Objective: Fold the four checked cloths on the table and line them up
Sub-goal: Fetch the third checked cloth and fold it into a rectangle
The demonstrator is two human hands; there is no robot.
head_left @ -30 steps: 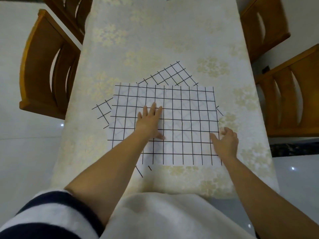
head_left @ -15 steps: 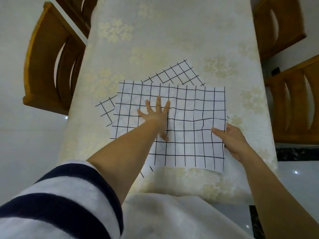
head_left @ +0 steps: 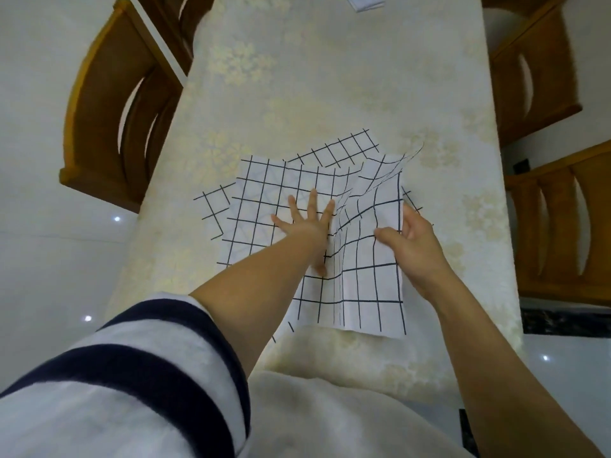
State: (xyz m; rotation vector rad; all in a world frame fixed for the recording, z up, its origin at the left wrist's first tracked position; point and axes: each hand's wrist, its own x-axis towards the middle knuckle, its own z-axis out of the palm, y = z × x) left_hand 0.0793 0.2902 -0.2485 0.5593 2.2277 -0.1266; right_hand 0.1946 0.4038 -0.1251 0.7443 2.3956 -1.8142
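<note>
A white cloth with a black check (head_left: 360,285) lies on top of a pile near the table's front edge. My left hand (head_left: 307,223) presses flat on its middle, fingers straight and spread. My right hand (head_left: 410,242) grips the cloth's right edge, thumb on top, and lifts that side up and toward the left, so the right half is raised and wrinkled. Parts of other checked cloths stick out underneath: one corner (head_left: 337,150) at the back, one (head_left: 213,206) at the left, and a sliver (head_left: 411,203) at the right.
The table (head_left: 330,77) has a pale floral covering. Wooden chairs stand at the left (head_left: 115,104) and at the right (head_left: 558,219). A white object (head_left: 365,1) lies at the far end of the table.
My right hand has taken hold of the top cloth's right edge and raised it leftward, wrinkling the right half. My left hand stays pressed on the middle.
</note>
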